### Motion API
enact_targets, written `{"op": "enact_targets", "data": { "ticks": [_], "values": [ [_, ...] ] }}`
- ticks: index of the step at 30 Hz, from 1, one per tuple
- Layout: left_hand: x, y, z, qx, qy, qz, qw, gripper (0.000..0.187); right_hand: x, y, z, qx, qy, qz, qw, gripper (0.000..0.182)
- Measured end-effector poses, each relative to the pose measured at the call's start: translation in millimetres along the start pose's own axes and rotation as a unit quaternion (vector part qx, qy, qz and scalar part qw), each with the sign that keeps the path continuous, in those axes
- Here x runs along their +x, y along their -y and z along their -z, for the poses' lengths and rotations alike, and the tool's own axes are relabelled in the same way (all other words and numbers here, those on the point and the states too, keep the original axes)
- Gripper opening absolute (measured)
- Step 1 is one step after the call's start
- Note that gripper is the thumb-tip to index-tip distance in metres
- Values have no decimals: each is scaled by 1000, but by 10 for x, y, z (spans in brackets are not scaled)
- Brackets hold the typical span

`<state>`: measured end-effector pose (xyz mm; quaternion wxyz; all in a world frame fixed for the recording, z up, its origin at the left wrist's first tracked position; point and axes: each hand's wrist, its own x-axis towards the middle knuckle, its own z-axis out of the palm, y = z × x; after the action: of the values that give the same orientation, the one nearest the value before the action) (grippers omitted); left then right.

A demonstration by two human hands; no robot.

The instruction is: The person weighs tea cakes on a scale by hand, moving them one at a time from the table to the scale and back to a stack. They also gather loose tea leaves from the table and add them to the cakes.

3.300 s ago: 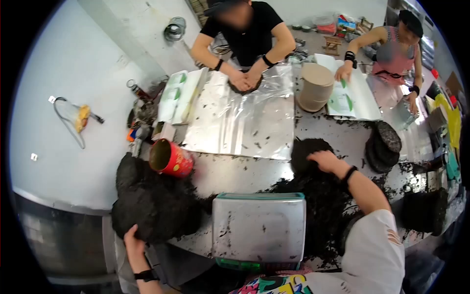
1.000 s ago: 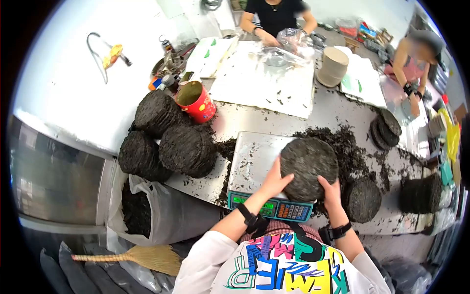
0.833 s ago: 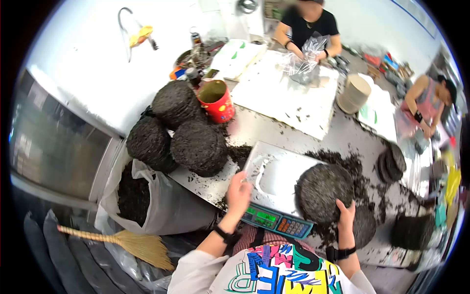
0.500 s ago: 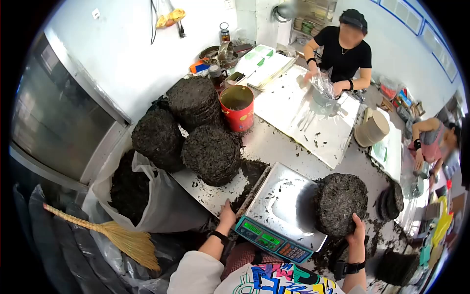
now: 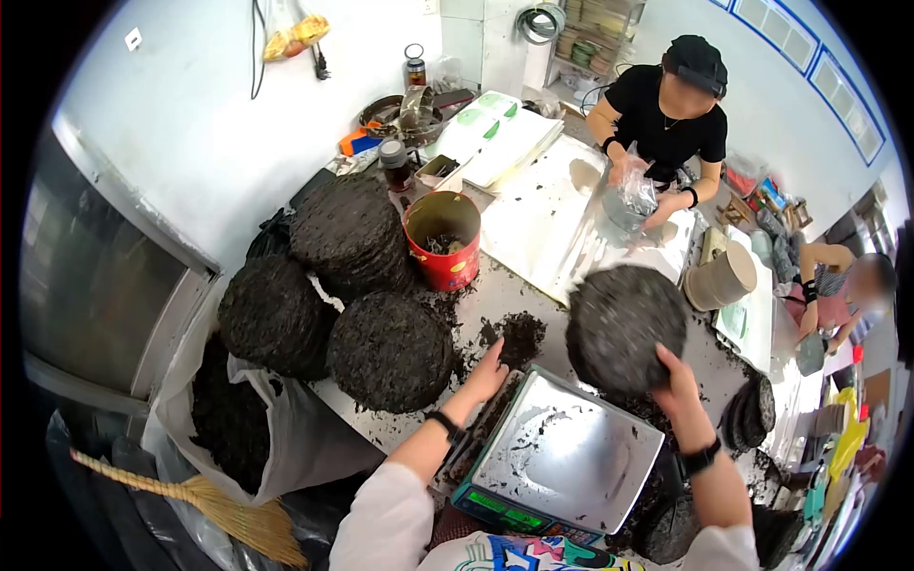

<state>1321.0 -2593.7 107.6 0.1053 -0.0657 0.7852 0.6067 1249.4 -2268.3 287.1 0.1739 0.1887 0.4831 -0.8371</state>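
My right hand (image 5: 674, 383) grips the lower right edge of a round dark pressed cake (image 5: 625, 328), which is lifted above the table behind the scale. Left of the scale, my left hand (image 5: 487, 371) has its fingers apart and holds nothing, close to loose dark leaf bits (image 5: 519, 335). The metal pan of the digital scale (image 5: 568, 447) carries only scattered crumbs. Stacks of dark cakes stand to the left: a front one (image 5: 390, 352), a left one (image 5: 276, 314) and a tall rear one (image 5: 347, 228).
A red tin (image 5: 446, 257) stands behind the stacks. At the left are an open sack (image 5: 314, 438) of dark leaves and a straw broom (image 5: 238, 519). Across the table a person in black (image 5: 666, 114) handles a plastic bag. Another person (image 5: 828, 295) works at the right.
My right hand has lifted the cake off the scale's right side and moved it away from me. My left hand has moved forward and right. The view has shifted, and the co-worker has raised the bag.
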Motion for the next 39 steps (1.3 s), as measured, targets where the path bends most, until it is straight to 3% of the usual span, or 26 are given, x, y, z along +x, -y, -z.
{"op": "enact_targets", "data": {
  "ticks": [4,7,8,9,10,12,14,16,18,19,20,22,23,24,25,26,28,30,31,32,34,35,36,37,38,39],
  "values": [
    [-733,-464,345,-22,17,-82,996,37,1119,-264,-666,-62,67,-99,991,43],
    [-1211,-978,698,32,-113,-103,988,20,1770,-918,-916,-199,105,-126,966,42],
    [-1267,-1068,795,58,-186,-128,972,14,1609,-876,-1078,-333,133,-132,924,53],
    [-1317,-1120,923,79,-251,-164,951,12,1819,-1106,-926,-525,160,-36,835,67],
    [-1357,-1220,1115,176,-285,-207,919,12,1904,-1205,-857,-680,77,-27,728,69],
    [-1391,-1093,1496,235,-362,-194,881,9,1898,-908,-597,-682,70,-70,724,60],
    [-1372,-946,1839,279,-412,-152,854,17,1754,-461,-130,-738,73,-31,670,53],
    [-1351,-802,2051,412,-423,-127,797,40,1539,-170,500,-819,24,-14,573,51],
    [-1275,-387,2195,282,-406,-6,869,67,1152,35,1145,-856,-29,-15,516,48],
    [-1238,-119,2326,149,-361,90,916,81,924,152,1430,-811,-84,-49,577,49],
    [-1242,-231,2268,118,-331,79,933,81,712,246,1668,-759,-133,-80,633,49],
    [-1349,-566,2192,59,-277,63,957,82,237,412,1886,-709,-227,-14,667,55],
    [-1403,-583,2166,53,-261,51,963,80,100,498,2048,-681,-211,5,701,57],
    [-1410,-215,2241,57,-249,-6,967,78,1,554,2217,-650,-187,23,736,60],
    [-1503,-428,2081,22,-264,31,964,75,-82,533,2461,-560,-156,93,808,53],
    [-1542,-227,2070,42,-290,20,956,71,-37,434,2513,-455,-114,158,869,46],
    [-1588,-13,2023,114,-353,-8,929,69,-348,493,1765,-246,-115,20,962,38],
    [-1617,-337,1920,312,-411,-54,855,65,-271,333,1319,-113,-68,1,991,38],
    [-1578,-332,1927,314,-407,-76,854,63,-39,165,1318,-45,-32,-12,998,44],
    [-1603,-599,1828,326,-420,-89,842,57,35,91,1130,-88,-63,-17,994,49],
    [-1723,-1061,1792,151,-385,-2,911,50,-104,11,476,-341,-209,-1,917,56],
    [-1761,-1030,1908,70,-382,8,922,47,-162,-162,394,-462,-140,134,865,59],
    [-1786,-1004,2022,-11,-374,18,927,45,-240,-352,331,-565,-71,262,779,61],
    [-1834,-1116,2039,-58,-366,51,927,48,-485,-558,196,-618,29,294,728,61],
    [-1815,-1056,2085,-15,-327,47,944,50,-825,-763,21,-662,126,321,665,61],
    [-1732,-874,2151,26,-287,42,957,52,-1177,-938,-197,-693,223,182,661,61]
  ]
}}
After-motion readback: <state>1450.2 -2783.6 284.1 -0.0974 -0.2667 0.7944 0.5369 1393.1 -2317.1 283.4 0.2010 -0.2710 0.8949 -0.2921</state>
